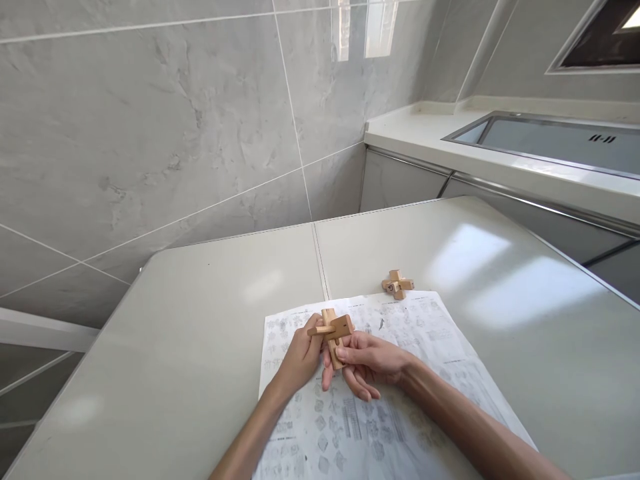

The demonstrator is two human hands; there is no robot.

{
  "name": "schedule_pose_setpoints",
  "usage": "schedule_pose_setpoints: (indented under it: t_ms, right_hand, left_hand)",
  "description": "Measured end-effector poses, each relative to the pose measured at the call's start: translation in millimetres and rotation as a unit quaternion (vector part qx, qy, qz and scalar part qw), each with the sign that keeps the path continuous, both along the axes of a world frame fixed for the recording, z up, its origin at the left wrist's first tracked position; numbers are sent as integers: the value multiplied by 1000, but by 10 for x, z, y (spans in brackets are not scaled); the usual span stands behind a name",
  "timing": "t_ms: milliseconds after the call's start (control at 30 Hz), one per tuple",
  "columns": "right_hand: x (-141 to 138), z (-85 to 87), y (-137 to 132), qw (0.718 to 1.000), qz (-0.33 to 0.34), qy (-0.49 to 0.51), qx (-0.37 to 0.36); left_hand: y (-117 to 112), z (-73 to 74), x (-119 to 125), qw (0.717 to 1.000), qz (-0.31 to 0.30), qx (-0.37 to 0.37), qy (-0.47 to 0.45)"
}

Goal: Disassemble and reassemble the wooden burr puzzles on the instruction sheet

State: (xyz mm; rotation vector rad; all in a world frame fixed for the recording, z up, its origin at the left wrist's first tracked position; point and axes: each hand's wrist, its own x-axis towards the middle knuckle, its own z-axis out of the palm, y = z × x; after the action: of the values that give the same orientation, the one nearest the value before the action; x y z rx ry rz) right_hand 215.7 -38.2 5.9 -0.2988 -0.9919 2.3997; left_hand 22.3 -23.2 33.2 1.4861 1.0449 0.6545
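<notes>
Between my two hands is a wooden interlocking puzzle (342, 327), made of crossed light-brown bars, held above a printed sheet (320, 420). My left hand (306, 353) closes on its left side, near a bar that juts out to the left. My right hand (367, 357) grips the lower end of the upright bar, thumb on top, with its other fingers partly curled below. A second wooden puzzle (398, 285), cross-shaped and assembled, lies on the table just past the sheet's far edge. The puzzle hides some of my left fingertips.
The pale table (200, 347) has a seam running down its middle and glare on its right side. Behind it rises a grey tiled wall (150, 133). At the right is a white counter (415, 130) with a sink (550, 143).
</notes>
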Motion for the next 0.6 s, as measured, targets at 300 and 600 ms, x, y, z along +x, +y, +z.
schedule_pose_setpoints:
  t_ms: [300, 600]
  right_hand:
    - [-2, -24, -13, 1000, -24, -11, 2]
    - [17, -82, -6, 999, -24, -4, 22]
  left_hand:
    - [30, -56, -18, 1000, 6, 7, -13]
    - [50, -56, -33, 999, -14, -10, -38]
